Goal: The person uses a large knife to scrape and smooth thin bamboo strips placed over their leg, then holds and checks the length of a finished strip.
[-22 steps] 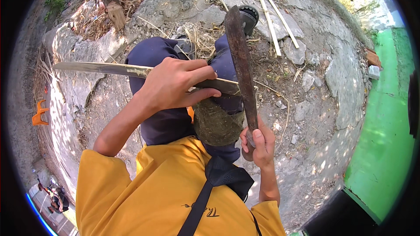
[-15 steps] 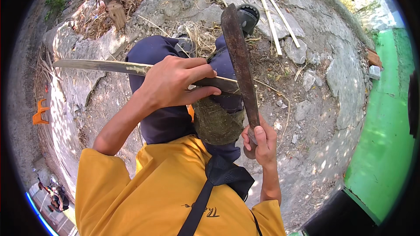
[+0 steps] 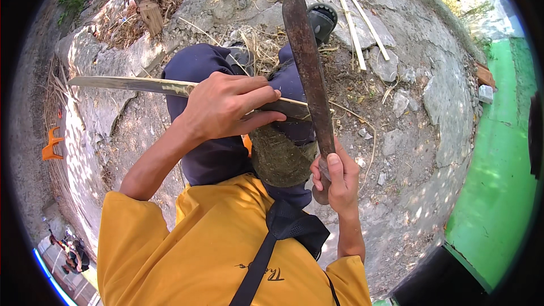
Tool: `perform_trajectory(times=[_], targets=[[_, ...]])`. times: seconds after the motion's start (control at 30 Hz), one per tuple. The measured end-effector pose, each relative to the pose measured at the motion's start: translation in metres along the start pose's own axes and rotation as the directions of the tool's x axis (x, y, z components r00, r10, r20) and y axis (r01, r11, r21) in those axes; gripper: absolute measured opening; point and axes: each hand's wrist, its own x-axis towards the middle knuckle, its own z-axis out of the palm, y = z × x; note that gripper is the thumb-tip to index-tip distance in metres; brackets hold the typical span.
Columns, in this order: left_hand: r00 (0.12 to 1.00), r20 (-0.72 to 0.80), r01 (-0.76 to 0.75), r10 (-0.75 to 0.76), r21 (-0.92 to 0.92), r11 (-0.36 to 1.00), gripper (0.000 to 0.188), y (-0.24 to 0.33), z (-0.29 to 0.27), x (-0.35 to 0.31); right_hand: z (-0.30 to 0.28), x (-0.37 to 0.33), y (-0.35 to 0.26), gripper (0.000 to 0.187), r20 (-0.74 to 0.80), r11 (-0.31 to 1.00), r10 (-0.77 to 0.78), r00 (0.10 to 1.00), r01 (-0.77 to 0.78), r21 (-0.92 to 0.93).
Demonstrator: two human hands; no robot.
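Rust-brown, a machete (image 3: 309, 71) is gripped by the curled right hand (image 3: 339, 180); at left, a strip (image 3: 136, 85) is clasped by the left hand (image 3: 226, 106).

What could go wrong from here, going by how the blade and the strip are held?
The bare left hand grips the bamboo strip close to the machete, so a slip might cut its fingers.

The blade crosses just over the right knee, with only trouser cloth visible there; a stray stroke could reach the leg.

The strip's long end juts out past the left knee, so it might twist.
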Motion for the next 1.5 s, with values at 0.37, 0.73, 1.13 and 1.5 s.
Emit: perform_trajectory(times=[0.37,0.73,1.13,1.5], targets=[[0.986,0.147,0.078,-0.078,0.007,0.997,0.044,0.015,-0.006,0.012,-0.014,0.001,0.024,0.052,0.056,0.834,0.004,0.998,-0.035,0.551],[0.956,0.260,-0.136,0.136,-0.016,0.991,0.055,0.005,-0.010,0.014,-0.013,-0.018,0.023,0.056,-0.376,0.970,-0.139,0.916,0.203,0.136],[1.000,0.006,0.023,-0.022,-0.147,0.989,0.025,0.004,-0.003,0.011,-0.006,-0.008,0.024,0.052,-0.050,0.618,-0.574,0.817,0.392,-0.681],[0.999,-0.040,-0.028,0.024,-0.118,0.993,0.027,0.002,0.001,0.007,0.002,-0.002,0.024,0.058,-0.091,0.488,-0.601,0.794,0.274,-0.829]])
